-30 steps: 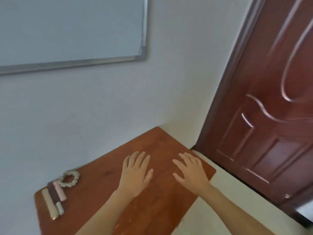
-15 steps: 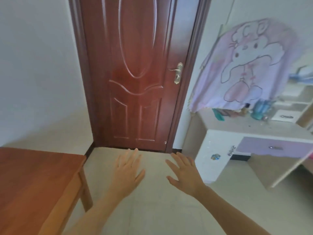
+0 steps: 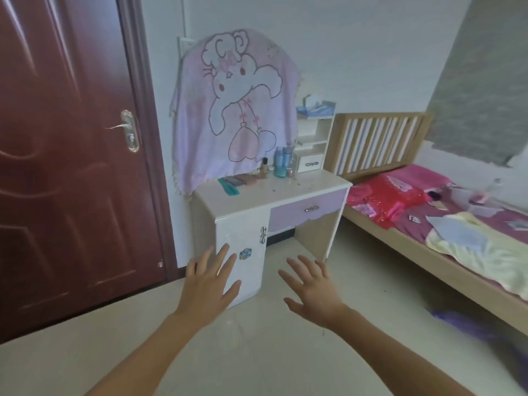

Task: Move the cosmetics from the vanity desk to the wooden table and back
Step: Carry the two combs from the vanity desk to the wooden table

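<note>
The left hand (image 3: pixel 210 281) is spread flat, palm down, fingers straight and apart, holding and touching nothing. The right hand (image 3: pixel 313 287) beside it is likewise open and empty. Both hang in the air above the floor (image 3: pixel 257 352), in front of the white cupboard door (image 3: pixel 240 232).

The cosmetics lie ahead of and above both hands on the worktop (image 3: pixel 285 195), crowded toward its back edge under the draped pink cloth (image 3: pixel 234 124). A teal comb (image 3: pixel 228 186) lies flat, its long axis running from back-left to front-right. A row of flat palettes (image 3: pixel 243 179) sits just behind it, and these line up with the left hand. The upright blue bottles (image 3: pixel 281 162) and a small dark-capped bottle (image 3: pixel 265 166) stand further right, more in line with the right hand.

By my judgement neither hand is within reach of them yet. The wooden table is out of view.
</note>
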Available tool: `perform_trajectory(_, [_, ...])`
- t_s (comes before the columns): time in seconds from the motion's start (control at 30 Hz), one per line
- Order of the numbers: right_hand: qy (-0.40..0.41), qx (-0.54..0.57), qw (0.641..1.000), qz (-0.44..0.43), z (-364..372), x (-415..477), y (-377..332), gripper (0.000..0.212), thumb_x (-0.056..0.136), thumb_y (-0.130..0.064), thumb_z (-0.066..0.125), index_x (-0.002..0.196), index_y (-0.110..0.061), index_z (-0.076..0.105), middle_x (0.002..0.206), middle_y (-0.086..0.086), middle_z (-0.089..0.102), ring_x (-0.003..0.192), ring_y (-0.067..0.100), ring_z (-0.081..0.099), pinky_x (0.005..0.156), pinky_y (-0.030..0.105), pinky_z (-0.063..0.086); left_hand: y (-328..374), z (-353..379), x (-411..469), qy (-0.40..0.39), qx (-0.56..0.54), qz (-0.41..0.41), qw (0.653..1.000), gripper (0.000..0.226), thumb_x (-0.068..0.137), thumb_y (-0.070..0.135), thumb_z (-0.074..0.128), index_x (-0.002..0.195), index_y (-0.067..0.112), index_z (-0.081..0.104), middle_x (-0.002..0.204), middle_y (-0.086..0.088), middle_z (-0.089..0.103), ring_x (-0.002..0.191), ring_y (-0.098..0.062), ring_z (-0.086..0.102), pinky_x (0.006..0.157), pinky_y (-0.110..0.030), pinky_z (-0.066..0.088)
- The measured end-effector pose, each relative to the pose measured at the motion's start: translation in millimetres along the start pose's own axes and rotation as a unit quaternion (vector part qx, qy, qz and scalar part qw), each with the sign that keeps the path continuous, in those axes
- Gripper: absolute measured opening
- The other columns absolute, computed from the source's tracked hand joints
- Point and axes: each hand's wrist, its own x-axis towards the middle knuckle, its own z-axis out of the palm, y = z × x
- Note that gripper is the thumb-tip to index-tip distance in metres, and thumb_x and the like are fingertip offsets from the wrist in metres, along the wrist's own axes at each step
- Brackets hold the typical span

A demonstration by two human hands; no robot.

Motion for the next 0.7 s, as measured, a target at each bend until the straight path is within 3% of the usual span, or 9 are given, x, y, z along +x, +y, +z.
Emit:
perform_trajectory(0.07, [-0.002,-0.014,1.0,0.015,0,8,19,0.074,0.049,-0.051,0.08,0.111,-0.025,0.05,0.111,0.006,0.066,0.1,0.03,0.064,0.076,0.047,0.052,-1,6,25,-0.016,-0.015,0.005,1.0,0.06,0.094,0.05,0.01,0.112,0.014,0.056,0.123,-0.007,0.06,0.109,-0.03,0.042,0.08,-0.046,0.047])
perform_trajectory(0.2, [0.008,-0.049,0.998,0.034,3,34,48,0.067,0.049,-0.052,0.08,0.107,-0.025,0.06,0.109,0.004,0.067,0.096,0.03,0.065,0.073,0.043,0.053,-13,19,71,-0.035,-0.031,0.018,0.999,0.057,0.094,0.051,0.008,0.116,0.016,0.048,0.127,-0.007,0.058,0.112,-0.03,0.04,0.078,-0.048,0.048])
perform_trajectory(0.37, [0.022,-0.069,0.996,0.057,21,75,77,0.075,0.05,-0.053,0.079,0.111,-0.025,0.045,0.108,0.004,0.067,0.095,0.028,0.066,0.073,0.041,0.053,-39,44,126,-0.025,-0.049,0.018,0.998,0.055,0.094,0.051,0.007,0.118,0.018,0.044,0.127,-0.006,0.058,0.111,-0.03,0.04,0.08,-0.048,0.048])
perform_trajectory(0.53, [0.002,-0.062,0.994,0.09,64,90,90,0.068,0.056,-0.054,0.074,0.111,-0.025,0.045,0.108,0.004,0.066,0.097,0.028,0.064,0.073,0.042,0.053,-58,81,156,-0.044,-0.084,-0.004,0.995,0.044,0.088,0.045,0.028,0.118,0.017,0.044,0.128,-0.009,0.057,0.11,-0.03,0.038,0.077,-0.05,0.05])
perform_trajectory(0.63, [-0.004,-0.068,0.993,0.099,94,92,106,0.052,0.069,-0.054,0.052,0.112,-0.026,0.046,0.11,0.004,0.064,0.105,0.028,0.051,0.075,0.044,0.053,-61,106,176,-0.086,-0.069,-0.013,0.994,0.053,0.093,0.051,0.011,0.117,0.018,0.044,0.126,-0.009,0.058,0.111,-0.03,0.037,0.077,-0.051,0.049])
perform_trajectory(0.7, [0.006,-0.061,0.993,0.099,110,97,127,0.061,0.062,-0.054,0.067,0.112,-0.025,0.046,0.11,0.005,0.065,0.105,0.027,0.044,0.074,0.044,0.053,-56,120,196,-0.096,-0.065,-0.018,0.993,0.058,0.093,0.052,0.005,0.117,0.018,0.044,0.126,-0.008,0.058,0.112,-0.029,0.037,0.077,-0.051,0.049])
